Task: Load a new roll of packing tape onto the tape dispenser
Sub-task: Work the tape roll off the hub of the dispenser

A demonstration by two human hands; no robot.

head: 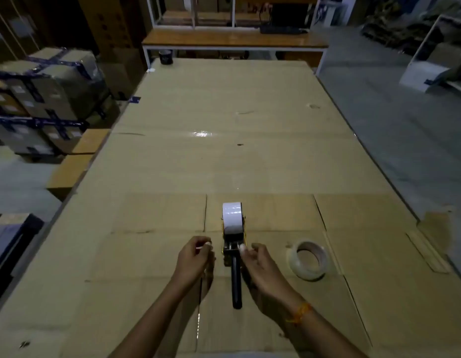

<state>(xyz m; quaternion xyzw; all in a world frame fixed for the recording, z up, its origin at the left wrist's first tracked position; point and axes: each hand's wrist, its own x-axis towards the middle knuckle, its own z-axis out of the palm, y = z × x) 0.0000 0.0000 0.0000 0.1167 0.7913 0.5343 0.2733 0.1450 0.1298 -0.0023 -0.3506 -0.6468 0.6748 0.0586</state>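
The tape dispenser (234, 257) lies on the cardboard-covered table (224, 164), black handle pointing toward me. A full white roll of packing tape (232, 218) sits upright on its wheel. My left hand (194, 259) hovers just left of the dispenser head, thumb and fingertips pinched together with nothing visible between them. My right hand (259, 266) is just right of the head, and a fingertip touches its side plate. I cannot tell whether that hand grips it. A nearly spent clear tape roll (310, 259) lies flat to the right.
A dark cup-like object (165, 57) stands at the table's far left corner. Stacked, wrapped boxes (43, 99) fill the left side. Beyond the table stands a wooden bench (234, 41) with a keyboard. The floor drops away past the table's right edge.
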